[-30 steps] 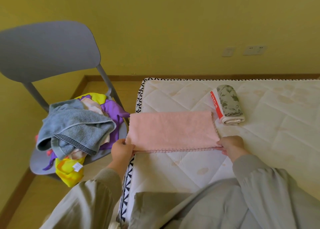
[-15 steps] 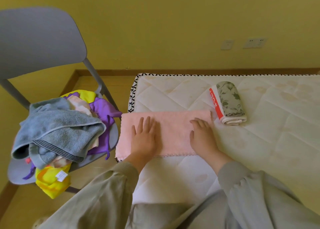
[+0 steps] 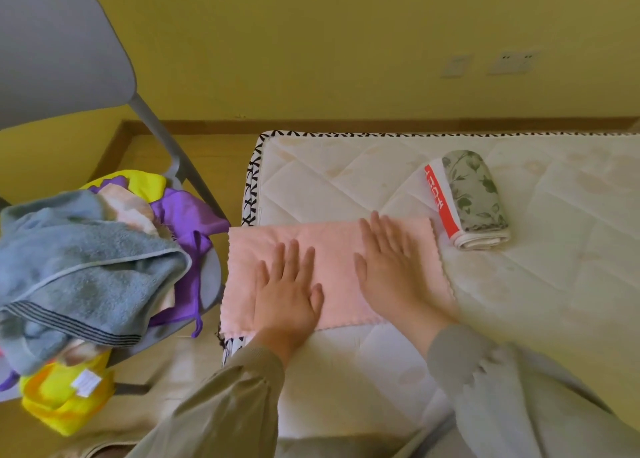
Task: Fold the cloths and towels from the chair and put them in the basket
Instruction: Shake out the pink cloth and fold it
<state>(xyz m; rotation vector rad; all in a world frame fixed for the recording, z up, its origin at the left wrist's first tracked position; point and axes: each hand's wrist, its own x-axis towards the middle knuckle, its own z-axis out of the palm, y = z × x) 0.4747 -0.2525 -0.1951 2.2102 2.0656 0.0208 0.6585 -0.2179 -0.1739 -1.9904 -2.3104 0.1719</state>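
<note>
Both hands (image 3: 289, 291) (image 3: 391, 267) press the pink cloth (image 3: 332, 243); the chair (image 3: 62, 42) holds heaped towels (image 3: 86, 267).

White quilted mattress (image 3: 346, 180) w/ black-patterned edge, yellow wall (image 3: 311, 42), 2 wall sockets (image 3: 512, 62), wood floor (image 3: 214, 153)

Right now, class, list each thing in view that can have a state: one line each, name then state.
pink cloth: folded, flat on the mattress.
left hand: flat, pressing the pink cloth.
right hand: flat, pressing the pink cloth.
floral towel: folded, on the mattress.
blue towel: unfolded, heaped on the chair.
purple cloth: crumpled in the chair pile.
</note>
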